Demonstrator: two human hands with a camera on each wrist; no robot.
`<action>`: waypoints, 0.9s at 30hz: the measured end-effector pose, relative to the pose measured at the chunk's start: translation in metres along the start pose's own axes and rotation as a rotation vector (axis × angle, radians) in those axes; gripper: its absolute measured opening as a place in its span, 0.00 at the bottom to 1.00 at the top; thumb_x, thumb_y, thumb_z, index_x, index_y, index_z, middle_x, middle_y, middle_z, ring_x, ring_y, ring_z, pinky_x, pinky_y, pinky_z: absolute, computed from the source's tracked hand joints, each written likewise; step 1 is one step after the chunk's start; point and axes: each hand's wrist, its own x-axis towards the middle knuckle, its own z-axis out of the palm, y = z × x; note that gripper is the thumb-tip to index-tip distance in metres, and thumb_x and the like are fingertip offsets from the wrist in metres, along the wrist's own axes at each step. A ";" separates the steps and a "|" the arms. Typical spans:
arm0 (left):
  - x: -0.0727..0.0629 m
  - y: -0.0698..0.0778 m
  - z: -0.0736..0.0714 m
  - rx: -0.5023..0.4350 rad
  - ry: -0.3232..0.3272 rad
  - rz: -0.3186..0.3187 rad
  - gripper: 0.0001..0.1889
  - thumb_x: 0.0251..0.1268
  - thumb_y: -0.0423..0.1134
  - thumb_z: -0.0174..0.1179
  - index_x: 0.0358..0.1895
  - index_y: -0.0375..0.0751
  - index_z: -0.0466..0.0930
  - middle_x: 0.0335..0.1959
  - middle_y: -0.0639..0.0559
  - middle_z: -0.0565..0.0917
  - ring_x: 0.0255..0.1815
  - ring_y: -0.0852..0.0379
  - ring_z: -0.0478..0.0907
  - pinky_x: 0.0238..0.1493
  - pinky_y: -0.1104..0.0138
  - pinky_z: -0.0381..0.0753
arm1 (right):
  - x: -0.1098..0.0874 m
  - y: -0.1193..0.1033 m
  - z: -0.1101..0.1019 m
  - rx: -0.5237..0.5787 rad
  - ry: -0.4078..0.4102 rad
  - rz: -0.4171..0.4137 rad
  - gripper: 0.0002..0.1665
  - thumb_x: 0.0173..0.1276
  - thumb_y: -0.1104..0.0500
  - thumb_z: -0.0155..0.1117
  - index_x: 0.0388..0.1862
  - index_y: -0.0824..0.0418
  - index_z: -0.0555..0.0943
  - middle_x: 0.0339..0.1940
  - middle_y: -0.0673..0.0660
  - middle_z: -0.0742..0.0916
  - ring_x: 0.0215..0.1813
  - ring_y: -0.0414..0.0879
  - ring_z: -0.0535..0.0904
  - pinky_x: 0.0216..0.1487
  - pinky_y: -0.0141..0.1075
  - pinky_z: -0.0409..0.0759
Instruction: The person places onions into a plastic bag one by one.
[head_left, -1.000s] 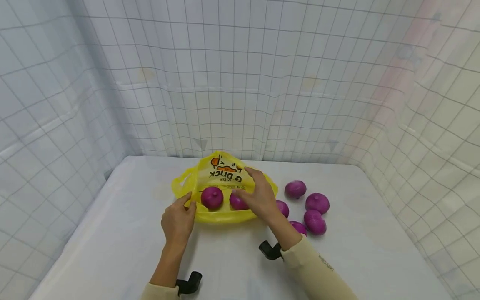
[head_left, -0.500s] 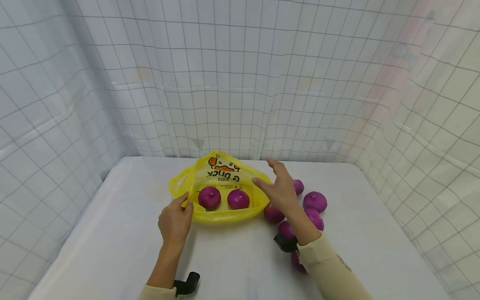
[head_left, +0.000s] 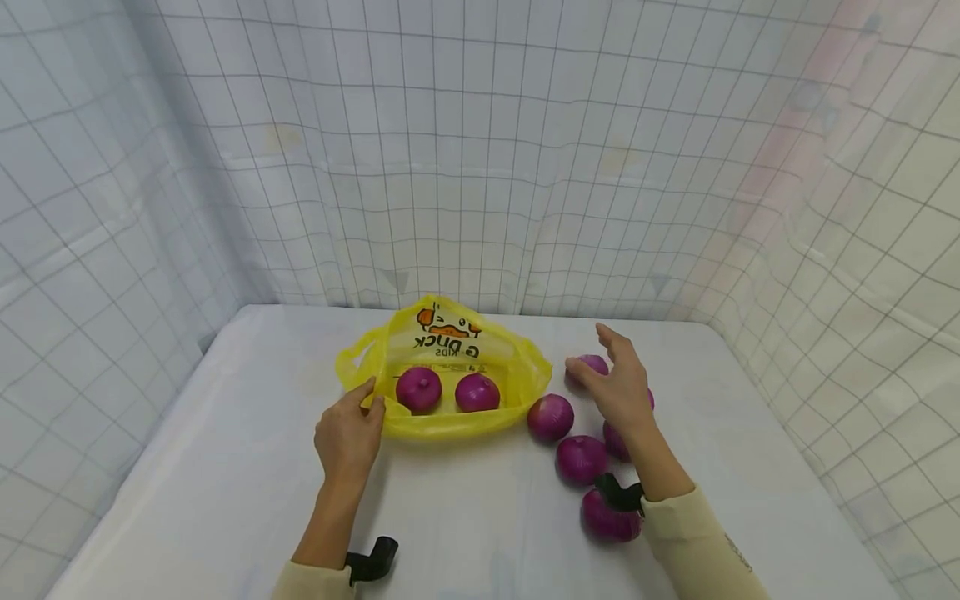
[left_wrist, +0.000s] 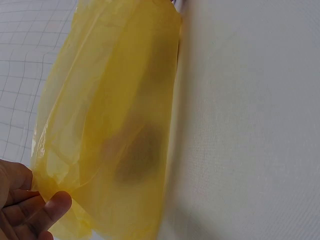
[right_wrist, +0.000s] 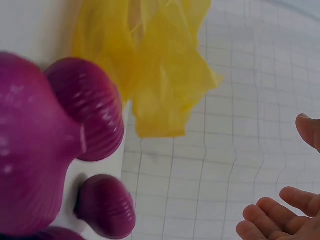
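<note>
On tbl (head_left: pixel 465 517), L hand (head_left: pixel 348 435) pinches bag (head_left: pixel 450 427) w/ onions (head_left: pixel 418 389).

Downward head view; wrist views, seemingly close, share the bag (head_left: pixel 450 427).

The person wears cream sleeves (head_left: pixel 701 542), the right marked with small dark lettering (head_left: pixel 738 553), and black, bent wrist pieces (head_left: pixel 375 560).
</note>
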 end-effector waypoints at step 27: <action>-0.001 -0.004 -0.002 -0.002 0.002 0.000 0.17 0.59 0.37 0.59 0.51 0.37 0.82 0.39 0.38 0.87 0.26 0.46 0.84 0.18 0.64 0.72 | 0.013 0.113 -0.032 -0.183 -0.097 0.226 0.51 0.64 0.41 0.59 0.74 0.68 0.51 0.71 0.73 0.63 0.72 0.65 0.59 0.69 0.56 0.61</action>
